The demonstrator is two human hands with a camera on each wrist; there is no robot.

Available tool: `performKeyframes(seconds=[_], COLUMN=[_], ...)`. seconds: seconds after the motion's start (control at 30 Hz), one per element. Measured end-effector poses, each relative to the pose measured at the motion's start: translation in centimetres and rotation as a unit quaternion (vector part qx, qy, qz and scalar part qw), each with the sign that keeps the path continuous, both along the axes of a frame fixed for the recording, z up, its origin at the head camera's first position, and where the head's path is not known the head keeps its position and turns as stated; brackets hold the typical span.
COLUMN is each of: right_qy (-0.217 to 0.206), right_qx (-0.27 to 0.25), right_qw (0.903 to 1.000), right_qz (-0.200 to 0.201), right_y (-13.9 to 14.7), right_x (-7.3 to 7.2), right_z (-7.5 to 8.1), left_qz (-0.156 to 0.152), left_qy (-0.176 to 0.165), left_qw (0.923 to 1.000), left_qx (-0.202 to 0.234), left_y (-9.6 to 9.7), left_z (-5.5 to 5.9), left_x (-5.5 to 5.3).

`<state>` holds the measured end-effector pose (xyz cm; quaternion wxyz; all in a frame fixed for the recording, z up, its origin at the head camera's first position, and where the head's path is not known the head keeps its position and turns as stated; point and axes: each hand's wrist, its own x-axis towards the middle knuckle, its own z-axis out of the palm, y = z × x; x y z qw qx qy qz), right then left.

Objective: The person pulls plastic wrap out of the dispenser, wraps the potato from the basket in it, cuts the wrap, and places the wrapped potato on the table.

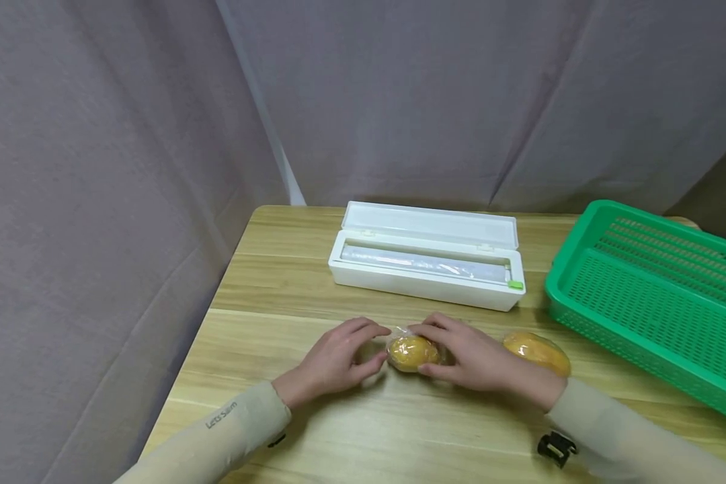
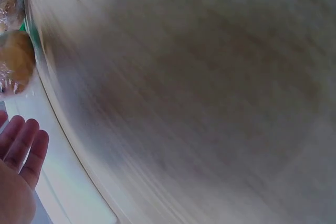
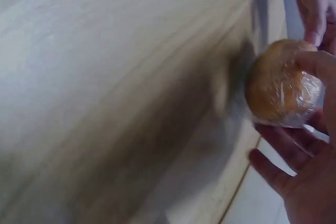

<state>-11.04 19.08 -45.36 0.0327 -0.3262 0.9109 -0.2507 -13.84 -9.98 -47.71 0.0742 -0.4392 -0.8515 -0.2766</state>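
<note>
A yellow mango point(image 1: 413, 354) in clear cling film lies on the wooden table between both hands. My right hand point(image 1: 468, 353) grips it from the right, thumb at the near side and fingers beyond; the right wrist view shows thumb and fingers around the wrapped mango point(image 3: 278, 85). At its left side is my left hand point(image 1: 341, 356), fingers bent loosely, tips beside the film. In the left wrist view that hand point(image 2: 21, 161) shows extended fingers, apart from the fruit. A second wrapped mango point(image 1: 538, 353) lies beyond the right forearm, partly hidden by it.
Behind the hands stands a white cling film box point(image 1: 423, 286), lid raised, with a film roll point(image 1: 423, 261) inside and a green slider point(image 1: 515, 285) at its right end. A green plastic basket point(image 1: 641, 356) occupies the right side. Grey curtains point(image 1: 399, 101) hang behind the table.
</note>
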Motion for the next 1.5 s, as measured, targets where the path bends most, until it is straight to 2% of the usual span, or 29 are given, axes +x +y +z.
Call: performKeyframes(seconds=[0.1,0.27,0.43,0.6,0.77,0.93,1.07,1.17,1.23,1.5], right_qy=[-0.048,-0.098,-0.117,-0.122,-0.124,-0.089,-0.017,0.04,0.062,0.063], right_qx=[0.007,0.012,0.022,0.033,0.046,0.038,0.029,0.038,0.045,0.083], right_qw=[0.9988,0.9951,0.9928,0.9915,0.9907,0.9952,0.9994,0.9981,0.9965,0.9945], right_qz=[-0.001,-0.004,0.009,0.031,0.031,0.014,0.013,0.027,0.033,0.01], right_y=[0.3,1.2,2.0,2.3,2.6,2.8,2.5,2.3,2.1,1.4], right_x=[-0.1,-0.5,-0.9,-1.6,-2.1,-2.3,-2.3,-2.1,-1.9,-1.1], right_z=[0.9,1.7,1.9,2.2,2.4,2.5,2.2,1.9,1.9,1.4], left_qz=[0.006,0.016,0.042,0.071,0.1,0.125,0.155,0.173,0.183,0.223], left_qy=[-0.01,-0.016,-0.009,0.009,0.02,0.023,0.029,0.021,0.015,0.022], left_qw=[0.9999,0.9997,0.9974,0.9904,0.9839,0.9779,0.9736,0.971,0.9697,0.9617], left_qx=[0.002,-0.005,-0.058,-0.118,-0.147,-0.166,-0.165,-0.163,-0.162,-0.159], left_y=[-0.1,-0.1,0.0,-0.2,-0.7,-1.3,-2.0,-2.6,-3.0,-4.4], left_z=[0.1,0.1,0.1,0.3,0.7,1.4,1.9,2.1,2.0,1.2], left_x=[0.0,-0.1,-0.2,-0.4,-0.7,-1.1,-1.4,-1.5,-1.6,-1.7])
